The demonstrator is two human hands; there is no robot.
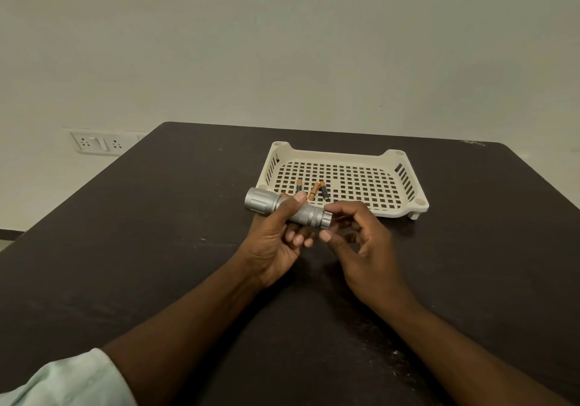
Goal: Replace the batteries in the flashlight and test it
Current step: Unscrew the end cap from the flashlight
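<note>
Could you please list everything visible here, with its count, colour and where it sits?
flashlight: one, silver, held above the table in front of the tray, head to the left, tail cap to the right.
batteries: three, orange and black, lying inside the tray near its front left.
tray: one, cream perforated plastic, on the far middle of the table.
table: one, dark brown, fills the lower view.
wall sockets: one white plate, on the wall at the left.
wall: pale grey, behind the table.
sleeve: pale green, bottom left corner.
left hand: grips the flashlight body.
right hand: fingertips at the tail cap.
</note>
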